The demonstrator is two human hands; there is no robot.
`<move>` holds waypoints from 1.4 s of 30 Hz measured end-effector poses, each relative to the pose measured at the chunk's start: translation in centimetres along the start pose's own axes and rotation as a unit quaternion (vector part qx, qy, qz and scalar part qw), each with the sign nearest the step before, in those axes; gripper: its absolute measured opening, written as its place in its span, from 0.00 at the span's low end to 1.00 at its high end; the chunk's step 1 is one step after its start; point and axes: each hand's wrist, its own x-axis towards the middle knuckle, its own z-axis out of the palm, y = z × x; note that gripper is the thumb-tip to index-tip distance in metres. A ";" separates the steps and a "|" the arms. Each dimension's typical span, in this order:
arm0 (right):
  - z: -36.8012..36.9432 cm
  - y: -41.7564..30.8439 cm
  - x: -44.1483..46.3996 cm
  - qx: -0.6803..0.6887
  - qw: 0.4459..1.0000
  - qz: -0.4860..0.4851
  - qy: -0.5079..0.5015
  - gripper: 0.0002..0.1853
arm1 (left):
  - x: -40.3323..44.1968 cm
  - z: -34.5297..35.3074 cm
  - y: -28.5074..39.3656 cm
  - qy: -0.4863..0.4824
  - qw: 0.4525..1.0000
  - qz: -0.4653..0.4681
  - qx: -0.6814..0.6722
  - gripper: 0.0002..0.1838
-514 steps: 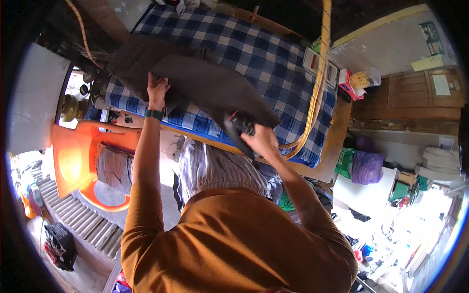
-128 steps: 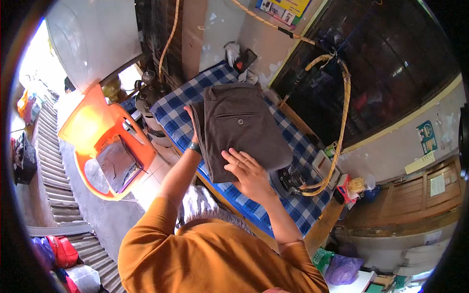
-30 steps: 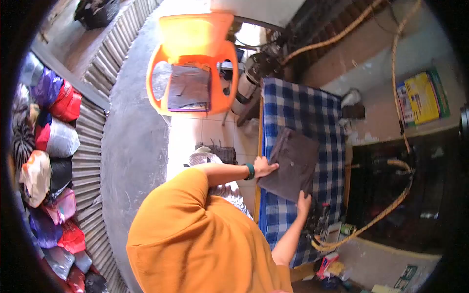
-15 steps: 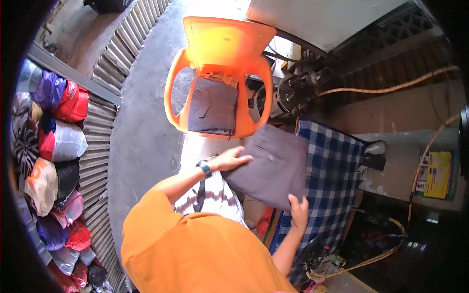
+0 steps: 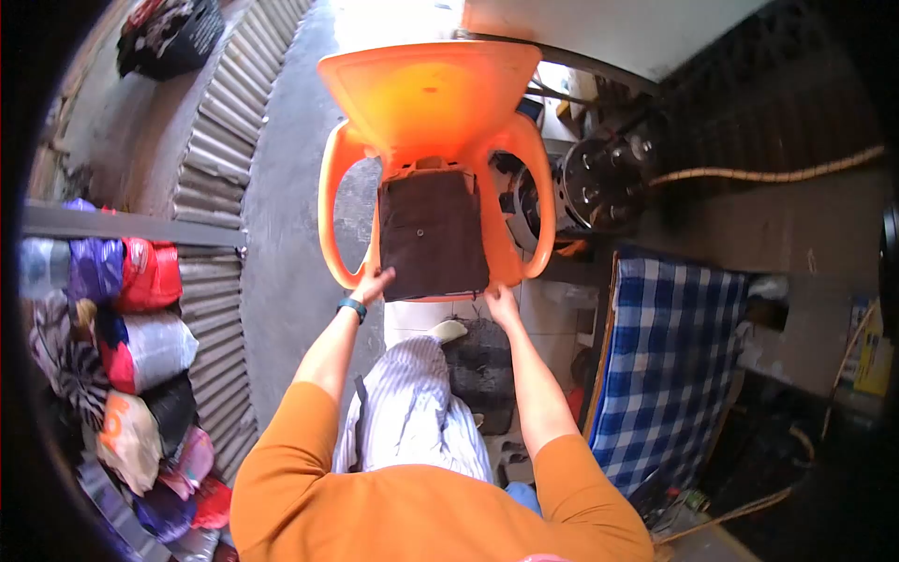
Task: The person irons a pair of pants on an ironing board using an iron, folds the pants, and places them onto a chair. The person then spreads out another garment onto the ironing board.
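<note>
A folded dark garment [image 5: 433,234] with a small button on its upper face lies squared up on the seat of an orange plastic chair [image 5: 431,94]. Under its back edge a bit of tan cloth or strap shows. My left hand [image 5: 374,286], with a watch on the wrist, is closed at the garment's front left corner. At the front right corner my right hand [image 5: 502,304] pinches the edge, close to the seat rim. Some fingertips of both hands are hidden.
Bagged goods [image 5: 140,351] are piled at left beside a corrugated metal strip [image 5: 220,140]. A blue checked cloth [image 5: 665,365] covers a board at right. Behind it stands a dark round metal device [image 5: 599,183]. A dark basket [image 5: 178,42] sits far left.
The dark garment my hands held to the right of the chair now lies on the seat, over the folded piece there. Both hands moved to its front corners, and my view turned rightward.
</note>
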 end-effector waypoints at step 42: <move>14.7 12.3 -77.3 0.107 0.023 0.745 0.658 0.05 | -35.4 49.0 -3.4 -0.704 0.257 0.008 0.662 0.22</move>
